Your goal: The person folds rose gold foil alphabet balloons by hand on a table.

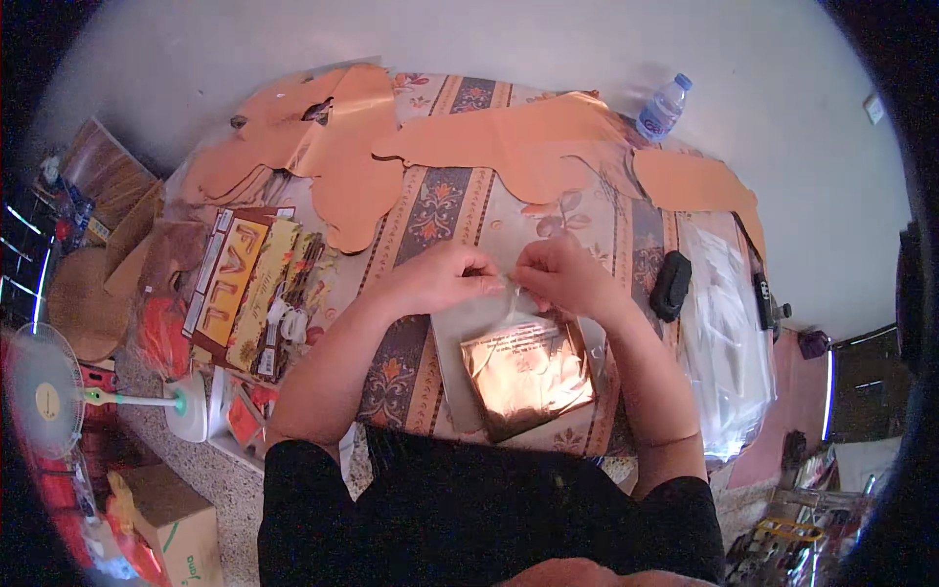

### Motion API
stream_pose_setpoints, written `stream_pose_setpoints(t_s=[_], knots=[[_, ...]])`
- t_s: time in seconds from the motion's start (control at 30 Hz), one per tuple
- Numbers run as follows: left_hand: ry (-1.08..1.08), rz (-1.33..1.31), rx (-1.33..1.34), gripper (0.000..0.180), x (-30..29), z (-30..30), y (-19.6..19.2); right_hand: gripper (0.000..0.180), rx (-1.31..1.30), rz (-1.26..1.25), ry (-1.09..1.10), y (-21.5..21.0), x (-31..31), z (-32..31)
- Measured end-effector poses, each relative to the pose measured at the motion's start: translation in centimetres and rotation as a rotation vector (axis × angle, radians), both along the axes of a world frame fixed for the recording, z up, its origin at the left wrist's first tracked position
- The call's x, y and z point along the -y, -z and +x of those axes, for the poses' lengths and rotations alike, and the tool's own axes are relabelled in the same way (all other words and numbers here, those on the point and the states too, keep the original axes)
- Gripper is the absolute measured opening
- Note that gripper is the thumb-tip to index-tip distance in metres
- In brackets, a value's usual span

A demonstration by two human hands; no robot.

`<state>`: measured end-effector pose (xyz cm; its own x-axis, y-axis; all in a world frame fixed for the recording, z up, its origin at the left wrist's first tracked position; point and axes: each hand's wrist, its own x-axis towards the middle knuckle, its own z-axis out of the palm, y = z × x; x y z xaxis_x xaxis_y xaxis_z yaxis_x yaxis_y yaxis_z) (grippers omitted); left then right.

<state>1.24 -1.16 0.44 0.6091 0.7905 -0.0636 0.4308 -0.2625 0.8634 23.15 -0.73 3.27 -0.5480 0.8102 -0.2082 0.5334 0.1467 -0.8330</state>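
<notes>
In front of me on the table lies a clear plastic bag [460,339] with a shiny copper-coloured foil packet [533,380] inside. Small dark print runs across its upper part. My left hand [452,276] pinches the bag's far end from the left side. Close beside it, my right hand [565,278] is closed on the same end, fingers curled. The plastic bunches up between the two hands, and the fingertips partly cover it.
Large copper-coloured cut-out sheets [499,145] spread across the far side. A water bottle [664,106] stands at the back right. Right of my hands are a black oblong case [671,286] and stacked clear plastic bags [725,342]. Printed card packs [241,284] lie left, above a fan [49,396].
</notes>
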Motion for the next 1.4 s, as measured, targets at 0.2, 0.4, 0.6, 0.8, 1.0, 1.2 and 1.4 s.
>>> stream_pose_setpoints(t_s=[0.2, 0.4, 0.6, 0.8, 1.0, 1.2, 1.4], knots=[[0.024, -0.018, -0.061, 0.025, 0.4, 0.1, -0.3, 0.021, 0.097, 0.245, -0.062, 0.7, 0.1, 0.1], [-0.135, 0.211, -0.144, 0.025, 1.9, 0.8, -0.4, 0.030, 0.165, 0.237, -0.078, 3.3, -0.8, 0.7], [-0.002, 0.421, -0.173, 0.037, 10.9, 2.2, -1.4, 0.025, 0.243, 0.221, -0.076, 4.3, -1.7, 0.6], [0.029, 0.605, -0.212, 0.050, 15.5, 3.1, 0.7, 0.024, 0.224, 0.365, -0.091, 4.6, -1.5, 0.6], [-0.023, 0.630, -0.210, 0.050, 16.1, 3.2, 1.5, 0.026, 0.200, 0.359, -0.126, 5.5, -1.8, 0.8], [-0.048, 0.682, -0.237, 0.044, 16.3, 3.4, 1.1, 0.031, 0.190, 0.324, -0.106, 4.7, -1.5, 0.9], [-0.031, 0.785, -0.263, 0.041, 16.3, 3.3, 2.1, 0.030, 0.197, 0.320, -0.102, 4.6, -1.6, 0.9]])
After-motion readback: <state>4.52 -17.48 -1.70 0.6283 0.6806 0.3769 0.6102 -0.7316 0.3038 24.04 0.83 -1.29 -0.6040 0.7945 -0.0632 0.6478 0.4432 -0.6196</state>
